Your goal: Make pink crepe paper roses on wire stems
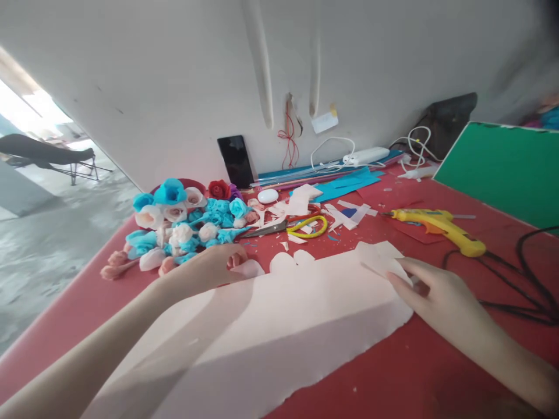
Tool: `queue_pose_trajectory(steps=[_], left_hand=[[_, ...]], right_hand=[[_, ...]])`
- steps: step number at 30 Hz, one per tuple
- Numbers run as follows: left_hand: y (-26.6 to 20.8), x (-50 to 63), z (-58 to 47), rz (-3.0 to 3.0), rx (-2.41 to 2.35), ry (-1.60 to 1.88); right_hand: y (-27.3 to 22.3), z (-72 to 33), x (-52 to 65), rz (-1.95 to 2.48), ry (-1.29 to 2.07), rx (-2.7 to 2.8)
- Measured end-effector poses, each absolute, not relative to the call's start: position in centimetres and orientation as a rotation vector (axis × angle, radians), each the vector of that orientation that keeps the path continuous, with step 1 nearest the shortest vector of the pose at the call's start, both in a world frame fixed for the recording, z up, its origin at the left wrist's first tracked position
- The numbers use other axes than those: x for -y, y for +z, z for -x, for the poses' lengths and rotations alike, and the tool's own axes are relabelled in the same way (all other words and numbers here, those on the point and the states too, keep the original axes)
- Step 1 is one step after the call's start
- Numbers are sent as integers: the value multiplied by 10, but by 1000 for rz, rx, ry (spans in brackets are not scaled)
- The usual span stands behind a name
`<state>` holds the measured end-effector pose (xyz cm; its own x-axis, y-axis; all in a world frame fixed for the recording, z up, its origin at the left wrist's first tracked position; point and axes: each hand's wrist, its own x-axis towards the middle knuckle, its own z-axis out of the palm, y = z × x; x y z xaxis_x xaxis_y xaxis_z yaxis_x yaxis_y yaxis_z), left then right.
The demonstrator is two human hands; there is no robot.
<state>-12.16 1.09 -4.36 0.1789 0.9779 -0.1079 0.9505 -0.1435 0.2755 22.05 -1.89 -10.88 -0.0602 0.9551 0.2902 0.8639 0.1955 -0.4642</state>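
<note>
A large sheet of pale pink paper lies in front of me on the red table. My right hand pinches paper at the sheet's far right corner, where a flap is raised; whether this flap is a separate piece I cannot tell. At the sheet's far edge, my left hand has its fingers curled at a rounded, petal-shaped paper piece. Beside that, more petal-shaped cut paper rests along the edge. Scissors with a yellow and red handle lie beyond, among paper scraps.
Blue, white and pink paper flowers are heaped at the left. A yellow glue gun with a black cord lies right, near a green board. Behind are a phone against the wall, blue paper and a white power strip.
</note>
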Motion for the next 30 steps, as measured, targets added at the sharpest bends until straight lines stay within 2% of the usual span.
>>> queue_pose_trajectory(steps=[6, 12, 17, 22, 26, 30], left_hand=[[-41, -17, 127, -2156, -1800, 149], [-19, -33, 130, -2170, -2121, 507], [-10, -44, 107, -2075, -1705, 584], [-15, -59, 74, -1944, -1254, 586], [-16, -72, 43, -2041, -967, 364], [-28, -95, 10, -2153, -864, 174]], right_hand=[[-114, -222, 18, 1710, 200, 1928], [-109, -220, 17, 1674, 255, 1927], [-100, -219, 17, 1647, 406, 1816], [-86, -212, 20, 1638, 898, 1320], [-83, -209, 19, 1487, 1127, 937], [-92, -218, 12, 1544, 1144, 1011]])
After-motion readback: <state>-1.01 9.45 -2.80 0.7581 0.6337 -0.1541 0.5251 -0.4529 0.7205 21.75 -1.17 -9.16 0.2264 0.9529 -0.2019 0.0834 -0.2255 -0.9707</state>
